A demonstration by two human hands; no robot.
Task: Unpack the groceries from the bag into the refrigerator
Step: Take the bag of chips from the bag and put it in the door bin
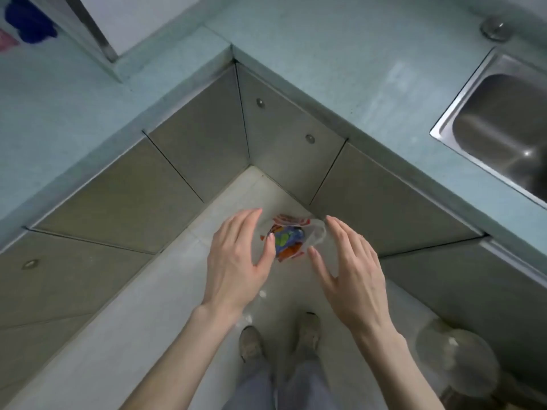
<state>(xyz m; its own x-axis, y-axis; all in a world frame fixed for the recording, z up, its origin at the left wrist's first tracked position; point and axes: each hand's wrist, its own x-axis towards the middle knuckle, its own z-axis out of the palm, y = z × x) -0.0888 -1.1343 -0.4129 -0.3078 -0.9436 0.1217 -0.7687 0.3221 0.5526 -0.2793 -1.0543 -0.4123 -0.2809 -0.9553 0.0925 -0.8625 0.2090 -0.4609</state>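
While the fingers (245,216) of the left hand (236,261) reach forward straight and slightly spread, holding nothing, its thumb tip lies against the near left side of the bag (291,238), at least as seen from above; whether it truly touches is hard to tell from this angle. Right hand (349,270) mirrors it: fingers extended and relaxed, palm turned inward, thumb pointing toward the bag's right edge, grasping nothing. Bag sits on the pale floor (148,335) between the two hands, tucked in the inner corner where the two cabinet runs meet. It is thin clear plastic with red print near the top; through it show colourful packets, blue, green and orange, contents otherwise unreadable. A loose fold of the plastic stands up on the right, just beside the right hand's fingertips. Both forearms bare, coming in from the bottom edge. Below them, two shoes (251,343) and grey trouser legs of the person, standing near the bag. Outward: grey cabinet doors (189,149) with small round knobs line both sides of the corner. Pale blue-green countertop (340,63) runs above them in an L. Steel sink (503,128) set in the counter at right, a round metal fitting behind it. A clear rounded container stands on the floor at lower right, blurred. Dark blue object at the top left edge on the counter.
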